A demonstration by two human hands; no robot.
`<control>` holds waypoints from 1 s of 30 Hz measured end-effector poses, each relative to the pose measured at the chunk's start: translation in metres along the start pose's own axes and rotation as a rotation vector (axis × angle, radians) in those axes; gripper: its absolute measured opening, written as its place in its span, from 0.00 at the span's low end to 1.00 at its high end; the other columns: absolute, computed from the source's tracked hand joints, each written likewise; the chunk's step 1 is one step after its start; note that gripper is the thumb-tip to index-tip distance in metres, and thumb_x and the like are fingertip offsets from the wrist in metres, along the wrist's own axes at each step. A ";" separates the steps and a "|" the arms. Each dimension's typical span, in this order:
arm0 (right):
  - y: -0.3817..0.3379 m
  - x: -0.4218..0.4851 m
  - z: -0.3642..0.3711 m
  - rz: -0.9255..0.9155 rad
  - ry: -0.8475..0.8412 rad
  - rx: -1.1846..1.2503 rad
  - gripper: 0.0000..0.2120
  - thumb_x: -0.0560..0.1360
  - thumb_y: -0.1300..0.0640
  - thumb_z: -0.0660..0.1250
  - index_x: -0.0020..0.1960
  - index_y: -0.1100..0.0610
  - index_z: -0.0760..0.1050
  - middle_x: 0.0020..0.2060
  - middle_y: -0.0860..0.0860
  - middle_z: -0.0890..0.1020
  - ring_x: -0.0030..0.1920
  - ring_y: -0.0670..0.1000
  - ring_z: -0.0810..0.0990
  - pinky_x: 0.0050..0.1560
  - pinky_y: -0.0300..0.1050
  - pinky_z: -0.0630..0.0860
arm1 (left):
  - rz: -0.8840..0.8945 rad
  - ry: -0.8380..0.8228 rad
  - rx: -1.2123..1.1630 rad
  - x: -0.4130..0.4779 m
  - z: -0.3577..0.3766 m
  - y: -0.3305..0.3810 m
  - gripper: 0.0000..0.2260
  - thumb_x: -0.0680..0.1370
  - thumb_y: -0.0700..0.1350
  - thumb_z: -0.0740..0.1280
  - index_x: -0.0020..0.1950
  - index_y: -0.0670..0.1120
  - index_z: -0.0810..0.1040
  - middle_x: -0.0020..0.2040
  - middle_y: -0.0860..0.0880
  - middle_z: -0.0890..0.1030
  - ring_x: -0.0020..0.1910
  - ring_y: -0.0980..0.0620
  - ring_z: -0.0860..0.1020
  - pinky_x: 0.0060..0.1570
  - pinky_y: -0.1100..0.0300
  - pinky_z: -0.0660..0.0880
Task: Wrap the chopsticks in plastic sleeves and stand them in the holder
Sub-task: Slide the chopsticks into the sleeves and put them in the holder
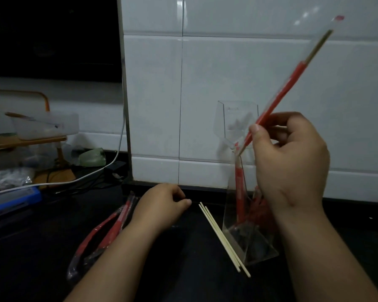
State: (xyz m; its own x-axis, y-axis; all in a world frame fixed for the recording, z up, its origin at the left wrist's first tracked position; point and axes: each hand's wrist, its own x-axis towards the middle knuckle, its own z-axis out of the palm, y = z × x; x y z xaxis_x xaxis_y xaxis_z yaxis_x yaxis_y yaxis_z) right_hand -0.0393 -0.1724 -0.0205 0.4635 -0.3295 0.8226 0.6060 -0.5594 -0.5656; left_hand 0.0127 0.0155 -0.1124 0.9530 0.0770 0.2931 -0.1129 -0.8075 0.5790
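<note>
— So where do things stand, left to right?

— On the dark counter [42, 247] lie empty red-printed sleeves [109, 227]; my left hand [164, 205] rests beside them, fingers curled, gripping nothing I can see. Then bare chopsticks [223, 236], touching the clear holder [249, 243].

— And the right?

— My right hand [292, 162] pinches a sleeved chopstick [279, 97], tilted, its tip at the holder's mouth. I'd steady it, aim beside those already inside, then lower it.

— The room?

— Dim; white tile wall [227, 73] behind.
</note>
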 end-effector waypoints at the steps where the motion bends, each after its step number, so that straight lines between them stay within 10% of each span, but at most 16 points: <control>1: 0.001 0.000 0.000 -0.005 0.012 -0.059 0.03 0.78 0.50 0.67 0.50 0.48 0.75 0.40 0.37 0.79 0.40 0.39 0.80 0.39 0.37 0.76 | -0.001 0.004 -0.004 0.000 0.000 0.000 0.08 0.77 0.57 0.70 0.52 0.56 0.82 0.51 0.57 0.79 0.50 0.58 0.77 0.52 0.58 0.75; 10: 0.002 0.003 -0.004 -0.002 0.150 -0.177 0.05 0.79 0.50 0.66 0.52 0.50 0.76 0.42 0.39 0.77 0.41 0.42 0.76 0.37 0.31 0.66 | -0.003 0.020 -0.009 0.000 0.000 -0.002 0.10 0.76 0.58 0.69 0.52 0.55 0.82 0.50 0.57 0.80 0.49 0.57 0.77 0.51 0.57 0.76; 18: 0.008 0.003 -0.003 0.119 -0.157 -0.569 0.11 0.78 0.45 0.63 0.58 0.47 0.77 0.49 0.48 0.83 0.46 0.55 0.79 0.41 0.45 0.70 | -0.003 0.035 -0.017 0.002 0.000 -0.002 0.09 0.76 0.58 0.70 0.50 0.55 0.82 0.47 0.57 0.81 0.48 0.57 0.78 0.50 0.57 0.76; 30: 0.015 -0.010 0.002 -0.331 0.042 -0.372 0.03 0.75 0.61 0.67 0.47 0.58 0.79 0.39 0.51 0.82 0.38 0.50 0.73 0.39 0.42 0.65 | -0.019 0.066 -0.008 0.004 -0.001 -0.006 0.05 0.77 0.54 0.70 0.49 0.55 0.82 0.47 0.58 0.80 0.48 0.57 0.77 0.48 0.60 0.73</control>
State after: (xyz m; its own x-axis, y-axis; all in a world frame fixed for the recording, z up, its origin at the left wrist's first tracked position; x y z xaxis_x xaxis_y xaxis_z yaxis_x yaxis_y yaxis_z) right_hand -0.0334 -0.1756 -0.0378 0.2543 -0.1142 0.9604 0.4414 -0.8699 -0.2203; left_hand 0.0169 0.0210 -0.1141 0.9345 0.1307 0.3310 -0.0974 -0.8006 0.5912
